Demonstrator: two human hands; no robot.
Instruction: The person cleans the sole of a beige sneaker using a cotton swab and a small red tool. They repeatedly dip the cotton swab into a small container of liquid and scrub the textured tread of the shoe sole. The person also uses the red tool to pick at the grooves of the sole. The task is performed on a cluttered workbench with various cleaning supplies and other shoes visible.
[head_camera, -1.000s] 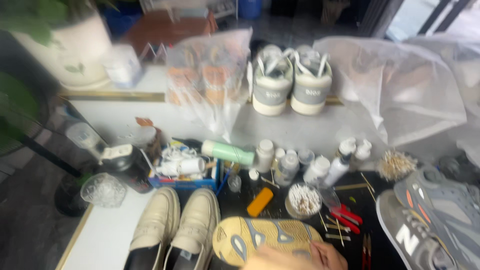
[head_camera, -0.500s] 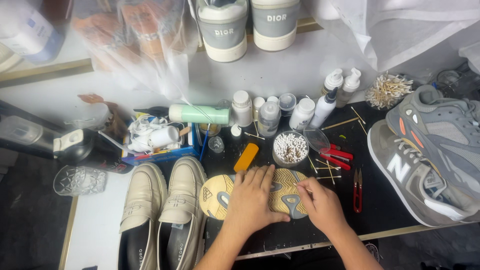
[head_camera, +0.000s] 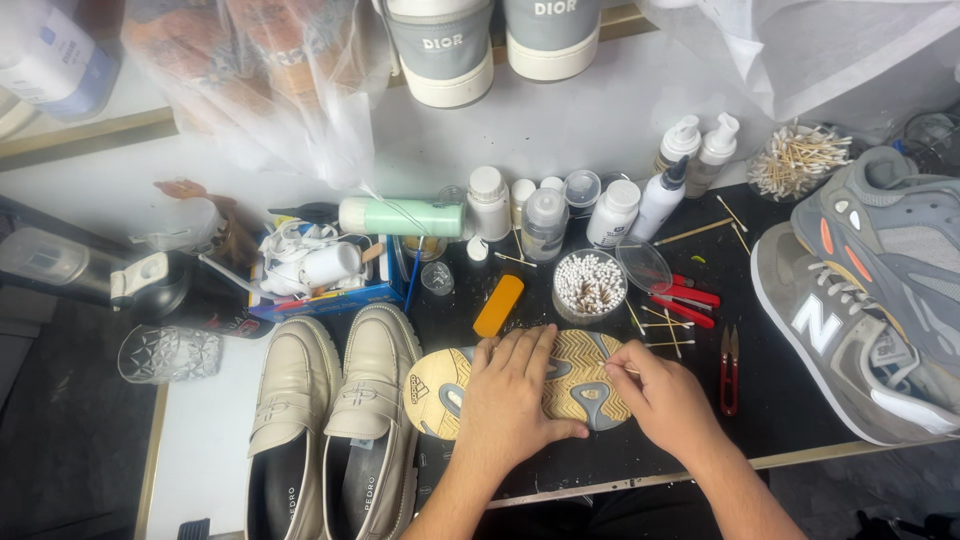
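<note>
1. An upturned shoe (head_camera: 580, 385) lay on the mat (head_camera: 780, 415), under both hands.
2. 2 loafers (head_camera: 330, 430) stood left of it.
3. A tub of swabs (head_camera: 588, 285) sat behind it.
4. Sneakers (head_camera: 870, 300) lay right.

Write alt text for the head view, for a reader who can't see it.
A left hand presses flat on an upturned yellow shoe sole on a black mat, while the right hand works a thin stick against it. Cream loafers sit left, grey sneakers right.

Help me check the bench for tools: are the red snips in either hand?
No, the red snips lie on the black mat right of the right hand, untouched; the left hand presses the upturned sole.
</note>
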